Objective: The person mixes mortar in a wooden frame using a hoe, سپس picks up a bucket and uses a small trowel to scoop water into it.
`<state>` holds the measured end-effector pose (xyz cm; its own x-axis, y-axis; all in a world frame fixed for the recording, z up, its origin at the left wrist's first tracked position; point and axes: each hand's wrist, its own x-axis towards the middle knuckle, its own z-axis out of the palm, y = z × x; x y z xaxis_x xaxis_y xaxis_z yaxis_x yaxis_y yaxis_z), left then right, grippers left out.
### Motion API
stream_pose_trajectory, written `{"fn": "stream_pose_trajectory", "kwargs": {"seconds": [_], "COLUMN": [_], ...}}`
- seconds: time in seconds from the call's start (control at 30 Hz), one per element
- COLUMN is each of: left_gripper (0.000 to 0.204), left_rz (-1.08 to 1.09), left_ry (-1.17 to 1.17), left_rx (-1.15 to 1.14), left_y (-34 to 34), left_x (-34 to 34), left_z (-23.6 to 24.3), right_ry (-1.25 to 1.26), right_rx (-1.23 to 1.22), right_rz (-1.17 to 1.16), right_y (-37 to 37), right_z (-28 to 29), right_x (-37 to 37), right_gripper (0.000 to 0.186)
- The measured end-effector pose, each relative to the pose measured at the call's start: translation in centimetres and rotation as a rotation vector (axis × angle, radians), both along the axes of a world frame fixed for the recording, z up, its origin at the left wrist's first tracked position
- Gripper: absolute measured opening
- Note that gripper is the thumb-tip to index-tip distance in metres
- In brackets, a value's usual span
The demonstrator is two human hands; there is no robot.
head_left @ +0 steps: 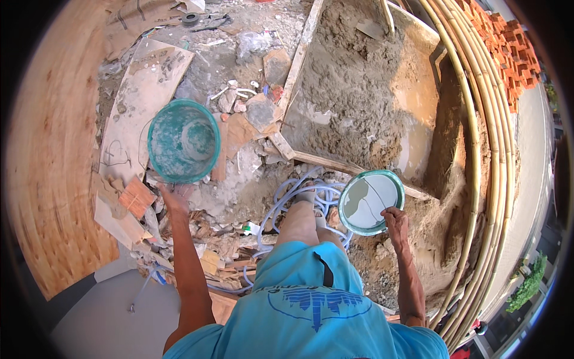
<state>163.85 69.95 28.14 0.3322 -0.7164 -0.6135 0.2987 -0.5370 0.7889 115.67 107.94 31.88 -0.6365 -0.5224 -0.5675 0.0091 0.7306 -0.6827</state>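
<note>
My right hand (396, 222) is closed on the handle of a green bucket (372, 201) at right of centre, which holds milky grey-white liquid. My left hand (175, 198) reaches just below a second green bucket (183, 140), whose inside has whitish residue and no visible contents. Its fingers are smeared by motion, so whether they touch that bucket or its handle is unclear. My feet stand among coiled pale blue hose (332, 192) between the buckets.
A wood-framed bed of grey sandy mix (353, 90) lies ahead. Bamboo poles (494, 179) and stacked orange bricks (508, 54) line the right. A plywood sheet (57, 143) is at the left. Rubble, broken boards (137, 78) and plastic scraps cover the ground.
</note>
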Motion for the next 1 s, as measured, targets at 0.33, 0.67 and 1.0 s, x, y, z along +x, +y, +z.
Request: {"fn": "stream_pose_trajectory", "kwargs": {"seconds": [0.33, 0.67, 1.0], "left_gripper": [0.049, 0.054, 0.045], "left_rz": [-0.523, -1.057, -0.976], "left_ry": [-0.012, 0.374, 0.39], "left_rx": [0.313, 0.303, 0.212], "left_y": [17.1, 19.0, 19.0], "left_x": [-6.1, -18.9, -17.1], "left_z": [-6.6, -3.4, -1.8], "right_ry": [0.067, 0.114, 0.131], "right_rx": [0.094, -0.024, -0.188], "right_rz": [0.235, 0.486, 0.624], "right_y": [-4.5, -10.4, -13.8], "right_z": [4.0, 8.4, 8.4], "right_x": [0.9, 4.3, 8.3], "right_gripper": [0.017, 0.015, 0.013]}}
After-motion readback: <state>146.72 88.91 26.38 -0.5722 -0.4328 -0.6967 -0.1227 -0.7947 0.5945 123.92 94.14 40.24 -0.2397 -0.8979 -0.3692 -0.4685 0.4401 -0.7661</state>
